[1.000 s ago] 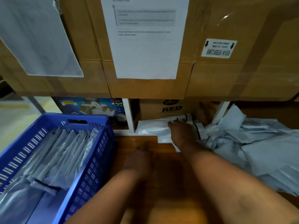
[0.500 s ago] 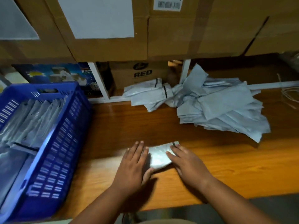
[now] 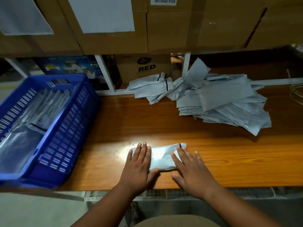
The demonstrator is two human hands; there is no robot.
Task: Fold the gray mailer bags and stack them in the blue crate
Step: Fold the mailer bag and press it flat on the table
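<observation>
One gray mailer bag (image 3: 161, 157) lies flat near the front edge of the wooden table (image 3: 229, 153). My left hand (image 3: 139, 163) presses its left end with straight fingers. My right hand (image 3: 190, 167) lies flat on its right end, fingers spread. A loose pile of gray mailer bags (image 3: 221, 102) sits at the back right of the table. The blue crate (image 3: 65, 128) stands at the left and holds several folded gray bags (image 3: 41, 105) leaning in a row.
Large cardboard boxes (image 3: 180, 27) with white paper sheets fill the shelf above the table. Under it stand a "RED" carton (image 3: 144, 68) and a blue printed box (image 3: 70, 66). Thin wires (image 3: 295, 90) lie at the far right edge.
My right hand came back from the pile with one bag and laid it near the front edge. Both hands have since spread apart along the bag, flattening it.
</observation>
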